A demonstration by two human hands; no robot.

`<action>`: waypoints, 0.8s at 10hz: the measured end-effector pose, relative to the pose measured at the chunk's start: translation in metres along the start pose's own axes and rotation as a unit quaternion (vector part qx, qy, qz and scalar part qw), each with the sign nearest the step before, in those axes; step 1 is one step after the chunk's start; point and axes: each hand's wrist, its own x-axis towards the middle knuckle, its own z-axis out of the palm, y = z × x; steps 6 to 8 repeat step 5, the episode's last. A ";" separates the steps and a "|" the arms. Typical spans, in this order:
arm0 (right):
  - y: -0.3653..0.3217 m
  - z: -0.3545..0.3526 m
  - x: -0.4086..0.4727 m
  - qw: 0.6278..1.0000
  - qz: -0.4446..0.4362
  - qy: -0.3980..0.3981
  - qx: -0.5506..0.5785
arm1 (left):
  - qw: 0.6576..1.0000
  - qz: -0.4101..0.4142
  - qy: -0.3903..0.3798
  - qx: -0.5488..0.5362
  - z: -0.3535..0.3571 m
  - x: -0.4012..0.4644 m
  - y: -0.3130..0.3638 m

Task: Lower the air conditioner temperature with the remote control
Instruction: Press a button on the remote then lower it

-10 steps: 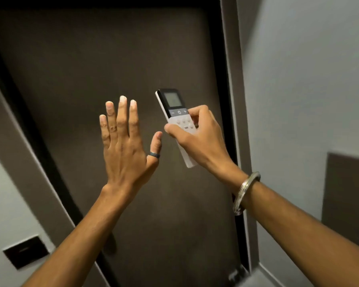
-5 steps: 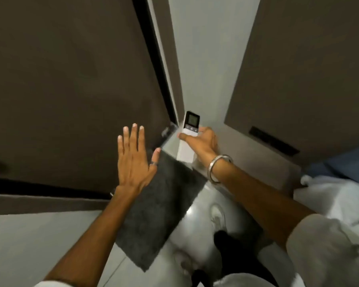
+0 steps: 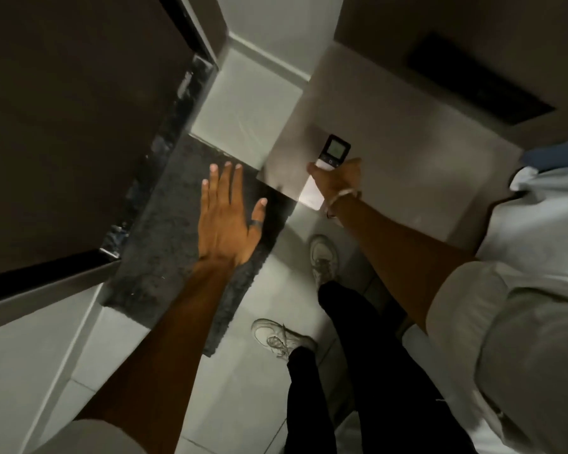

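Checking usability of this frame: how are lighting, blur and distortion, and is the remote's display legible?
Head view: dim, greyish light; wide-angle bending of walls and door edges; soft motion blur overall. The remote control, gripped by the right hand, shows a pale screen, digits unreadable. The left hand, open over the dark mat, is fairly sharp.

Pale rolled sleeves (image 3: 505, 322), black trousers (image 3: 358, 355), white trainers (image 3: 276, 337), bracelet (image 3: 343, 199), ring (image 3: 255, 223)

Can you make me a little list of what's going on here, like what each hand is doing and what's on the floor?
right hand: holding the remote control, screen end up
left hand: open, fingers spread, holding nothing
ring: dark band on the left thumb
bracelet: silver, on the right wrist
floor: pale tiles, a dark grey mat
feet: two white shoes
air conditioner: not in view
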 end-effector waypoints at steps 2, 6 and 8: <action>0.010 0.025 0.036 0.999 -0.012 0.022 -0.034 | 0.999 -0.021 -0.017 -0.021 0.035 0.002 -0.010; -0.012 0.005 -0.023 0.998 -0.056 0.038 -0.016 | 0.999 -0.026 0.032 -0.005 -0.028 -0.025 -0.001; -0.012 0.005 -0.023 0.998 -0.056 0.038 -0.016 | 0.999 -0.026 0.032 -0.005 -0.028 -0.025 -0.001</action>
